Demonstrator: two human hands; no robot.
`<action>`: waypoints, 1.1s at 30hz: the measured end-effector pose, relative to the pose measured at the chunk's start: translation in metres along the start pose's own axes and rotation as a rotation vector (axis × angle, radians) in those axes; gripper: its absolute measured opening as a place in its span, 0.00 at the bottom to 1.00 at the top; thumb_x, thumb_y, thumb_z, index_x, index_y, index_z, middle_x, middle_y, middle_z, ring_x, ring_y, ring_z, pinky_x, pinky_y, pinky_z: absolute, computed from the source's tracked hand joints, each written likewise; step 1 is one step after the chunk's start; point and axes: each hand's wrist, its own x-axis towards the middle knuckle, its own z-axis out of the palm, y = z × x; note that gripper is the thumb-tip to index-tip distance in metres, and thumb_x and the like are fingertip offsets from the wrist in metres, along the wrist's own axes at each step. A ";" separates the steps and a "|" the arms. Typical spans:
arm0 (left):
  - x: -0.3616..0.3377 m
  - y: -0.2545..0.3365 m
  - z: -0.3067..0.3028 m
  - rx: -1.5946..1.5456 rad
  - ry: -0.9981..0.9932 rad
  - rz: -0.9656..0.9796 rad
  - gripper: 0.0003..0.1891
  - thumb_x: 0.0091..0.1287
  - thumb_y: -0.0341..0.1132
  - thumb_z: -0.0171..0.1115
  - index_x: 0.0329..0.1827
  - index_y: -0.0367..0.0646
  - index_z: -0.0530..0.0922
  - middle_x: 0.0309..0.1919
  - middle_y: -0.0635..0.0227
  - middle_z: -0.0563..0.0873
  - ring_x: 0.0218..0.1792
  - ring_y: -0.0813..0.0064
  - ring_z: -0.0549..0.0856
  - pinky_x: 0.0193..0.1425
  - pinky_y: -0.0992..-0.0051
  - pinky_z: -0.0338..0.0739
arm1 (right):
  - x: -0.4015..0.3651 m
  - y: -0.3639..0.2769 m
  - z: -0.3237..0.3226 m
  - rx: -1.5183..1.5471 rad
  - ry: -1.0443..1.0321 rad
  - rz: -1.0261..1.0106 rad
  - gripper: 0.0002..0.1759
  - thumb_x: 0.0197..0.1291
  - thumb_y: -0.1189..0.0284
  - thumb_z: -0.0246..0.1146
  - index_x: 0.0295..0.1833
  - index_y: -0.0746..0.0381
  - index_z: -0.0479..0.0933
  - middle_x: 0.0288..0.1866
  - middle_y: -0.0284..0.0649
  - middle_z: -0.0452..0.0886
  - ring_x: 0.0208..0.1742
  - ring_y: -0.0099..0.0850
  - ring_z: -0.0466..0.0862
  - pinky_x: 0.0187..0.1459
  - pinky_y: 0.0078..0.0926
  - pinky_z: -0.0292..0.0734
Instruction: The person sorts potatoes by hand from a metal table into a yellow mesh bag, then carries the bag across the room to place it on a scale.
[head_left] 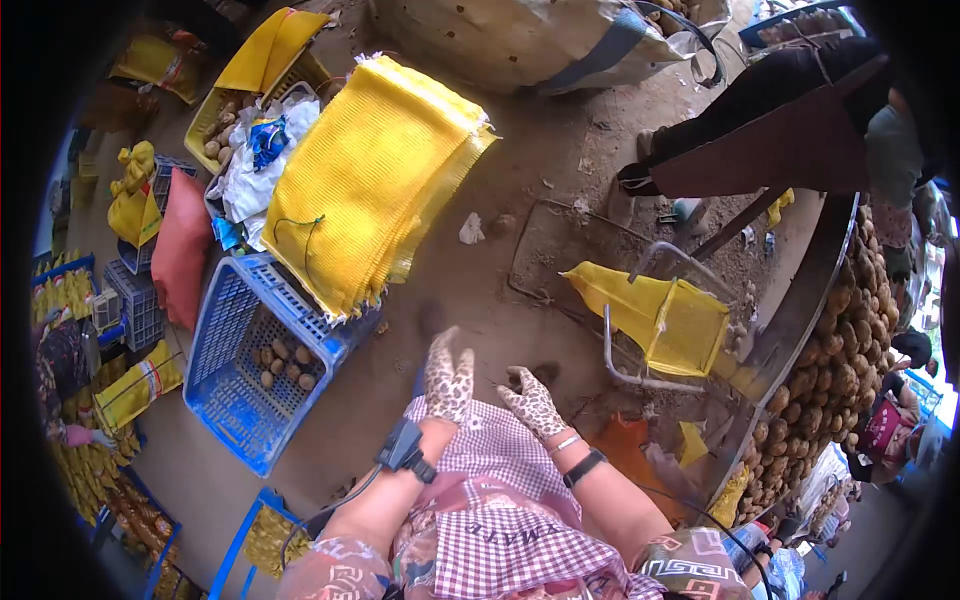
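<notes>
Potatoes [283,362] sit in the blue crate [218,325] to your left and a yellow mesh sack [665,320] hangs on a metal frame [612,352] to your right, while between them your gloved left hand [447,380], fingers stretched, and right hand [531,402], loosely spread, hold nothing just above your checked apron [480,445].

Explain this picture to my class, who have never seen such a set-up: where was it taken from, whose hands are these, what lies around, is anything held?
One picture, from a camera worn on a person's head, looking down. No machine: the left hand and right hand, in spotted gloves, are that person's and hold nothing. Nearby, over the dirt ground, are a stack of yellow mesh sacks, a blue plastic crate holding potatoes, and a yellow mesh bag on a metal frame. Right: a heap of brown potatoes.
</notes>
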 end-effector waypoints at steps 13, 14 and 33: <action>0.017 -0.131 -0.009 0.305 -0.162 -0.071 0.32 0.67 0.40 0.56 0.70 0.31 0.61 0.66 0.45 0.69 0.67 0.48 0.68 0.73 0.55 0.59 | 0.498 0.037 0.034 -0.053 0.648 0.148 0.52 0.49 0.54 0.73 0.73 0.69 0.57 0.70 0.64 0.63 0.72 0.52 0.64 0.72 0.37 0.60; 0.024 -0.131 -0.005 0.268 -0.174 -0.077 0.32 0.70 0.46 0.55 0.70 0.31 0.61 0.65 0.44 0.70 0.66 0.49 0.70 0.72 0.55 0.60 | 0.514 0.037 0.026 0.011 0.634 0.153 0.52 0.48 0.56 0.74 0.73 0.68 0.58 0.70 0.63 0.64 0.72 0.51 0.64 0.72 0.36 0.61; 0.036 -0.103 0.006 0.315 -0.240 -0.256 0.22 0.70 0.29 0.52 0.66 0.32 0.67 0.62 0.48 0.74 0.63 0.54 0.74 0.71 0.62 0.64 | 0.323 -0.050 0.071 2.092 -0.658 -0.422 0.40 0.56 0.56 0.68 0.72 0.55 0.63 0.72 0.53 0.63 0.68 0.55 0.69 0.54 0.57 0.77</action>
